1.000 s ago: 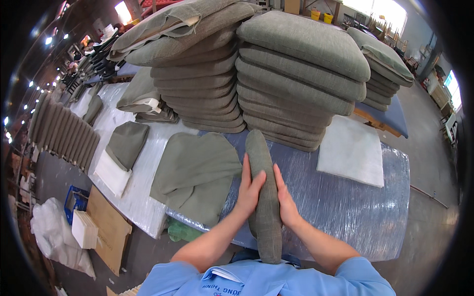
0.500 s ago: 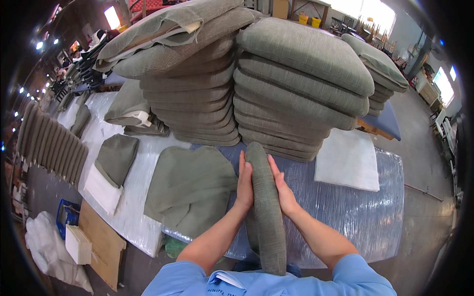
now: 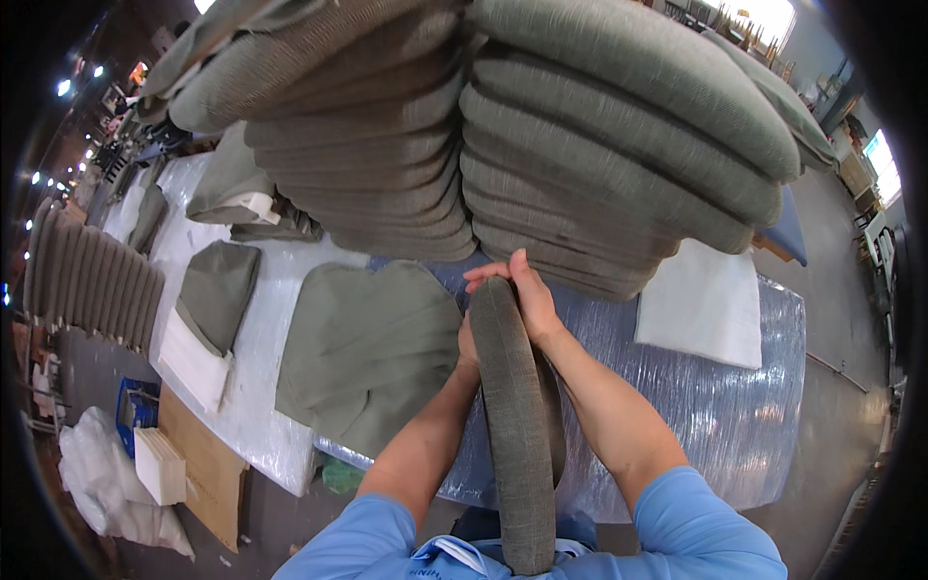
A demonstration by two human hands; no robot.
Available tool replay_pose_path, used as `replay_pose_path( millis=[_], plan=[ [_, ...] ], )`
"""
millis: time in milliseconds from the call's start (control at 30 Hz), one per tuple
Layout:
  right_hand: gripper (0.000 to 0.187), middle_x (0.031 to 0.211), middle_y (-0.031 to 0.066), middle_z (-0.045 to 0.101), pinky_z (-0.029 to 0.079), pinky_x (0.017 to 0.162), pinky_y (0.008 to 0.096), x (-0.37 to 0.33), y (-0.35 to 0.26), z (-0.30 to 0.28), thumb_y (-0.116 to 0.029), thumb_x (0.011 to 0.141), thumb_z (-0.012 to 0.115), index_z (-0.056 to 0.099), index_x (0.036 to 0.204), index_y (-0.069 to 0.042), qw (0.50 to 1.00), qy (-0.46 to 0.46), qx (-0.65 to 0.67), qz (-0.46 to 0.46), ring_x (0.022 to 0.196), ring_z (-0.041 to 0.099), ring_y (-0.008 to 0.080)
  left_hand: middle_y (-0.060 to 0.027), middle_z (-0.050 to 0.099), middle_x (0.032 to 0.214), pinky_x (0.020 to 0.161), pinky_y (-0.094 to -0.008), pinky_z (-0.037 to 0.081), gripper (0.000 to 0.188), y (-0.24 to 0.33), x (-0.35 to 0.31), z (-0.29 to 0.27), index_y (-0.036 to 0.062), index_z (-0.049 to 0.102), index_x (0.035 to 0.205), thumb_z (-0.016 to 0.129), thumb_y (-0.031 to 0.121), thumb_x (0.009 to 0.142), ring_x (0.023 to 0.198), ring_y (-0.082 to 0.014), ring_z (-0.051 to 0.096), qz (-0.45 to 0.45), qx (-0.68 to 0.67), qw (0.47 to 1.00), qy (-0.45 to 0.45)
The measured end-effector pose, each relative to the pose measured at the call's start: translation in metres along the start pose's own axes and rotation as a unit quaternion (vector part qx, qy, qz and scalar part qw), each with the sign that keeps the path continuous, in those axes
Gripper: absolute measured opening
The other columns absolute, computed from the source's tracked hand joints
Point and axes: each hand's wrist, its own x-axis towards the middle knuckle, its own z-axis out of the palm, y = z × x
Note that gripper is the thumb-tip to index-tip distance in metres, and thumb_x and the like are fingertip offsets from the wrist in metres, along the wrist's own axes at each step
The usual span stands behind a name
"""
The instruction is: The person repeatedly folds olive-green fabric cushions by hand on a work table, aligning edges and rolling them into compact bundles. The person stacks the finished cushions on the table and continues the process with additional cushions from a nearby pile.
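A grey-green upholstered cushion (image 3: 517, 435) stands on its narrow edge between my hands, its near end against my blue shirt. My left hand (image 3: 468, 340) presses on its left face, with the fingers mostly hidden. Around the far end curls my right hand (image 3: 530, 295), fingers reaching over the tip to the left and thumb raised. Just beyond, two tall piles of matching cushions rise, a left stack (image 3: 367, 179) and a right stack (image 3: 590, 159). Flat beside my left forearm lies a loose grey-green fabric cover (image 3: 362, 348).
A plastic-wrapped table (image 3: 715, 435) carries the stacks and a white padding sheet (image 3: 701, 304). Further left are a cover partly over white foam (image 3: 193, 358) and a row of cushions (image 3: 92, 280). Cardboard (image 3: 203, 464), a white plastic bag (image 3: 111, 483) and a blue crate (image 3: 135, 411) are at lower left.
My right hand has shifted from flat against the cushion's right side to around its far end. The left hand has slid lower and behind the cushion. The view has tipped closer to the stacks.
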Motion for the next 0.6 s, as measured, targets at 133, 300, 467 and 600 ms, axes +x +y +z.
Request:
replay_pose_path(
  millis=[133, 300, 467, 600],
  plan=[
    [0.094, 0.104, 0.0109, 0.076, 0.048, 0.103, 0.0359, -0.003, 0.024, -0.016, -0.076, 0.11, 0.026, 0.08, 0.113, 0.0, 1.0, 0.011, 0.008, 0.017, 0.104, 0.066, 0.0221, -0.0097, 0.064, 0.144, 0.109, -0.0317, 0.054, 0.04, -0.009, 0.008, 0.019, 0.0061, 0.057, 0.148, 0.048, 0.028, 0.116, 0.132, -0.0213, 0.064, 0.03, -0.324, 0.935, -0.144],
    [0.096, 0.103, 0.0136, 0.076, 0.05, 0.102, 0.0376, 0.003, 0.065, -0.033, -0.082, 0.104, 0.037, 0.08, 0.11, 0.003, 0.994, 0.038, 0.041, 0.09, 0.104, 0.067, 0.0249, -0.0099, 0.063, 0.145, 0.111, -0.032, 0.053, 0.041, -0.03, 0.003, 0.002, 0.0044, 0.056, 0.149, 0.046, 0.029, 0.117, 0.134, -0.021, 0.062, 0.013, -0.252, 0.964, -0.082],
    [0.088, 0.098, 0.0095, 0.074, 0.051, 0.094, 0.0364, -0.003, 0.085, -0.033, -0.081, 0.103, 0.044, 0.078, 0.1, 0.001, 0.989, 0.094, 0.048, 0.1, 0.096, 0.065, 0.0219, -0.0119, 0.06, 0.148, 0.115, -0.0344, 0.049, 0.047, -0.047, -0.015, -0.012, 0.0057, 0.049, 0.155, 0.046, 0.033, 0.117, 0.14, -0.0232, 0.057, -0.008, -0.14, 0.99, -0.003],
    [0.086, 0.096, 0.0091, 0.073, 0.051, 0.091, 0.0367, -0.009, 0.103, -0.041, -0.079, 0.103, 0.047, 0.078, 0.101, 0.001, 0.988, 0.1, 0.063, 0.102, 0.093, 0.063, 0.0211, -0.0136, 0.058, 0.151, 0.119, -0.0363, 0.045, 0.053, -0.06, -0.053, 0.004, 0.0068, 0.043, 0.16, 0.046, 0.037, 0.117, 0.145, -0.025, 0.052, -0.074, 0.102, 0.985, 0.121]
  ],
)
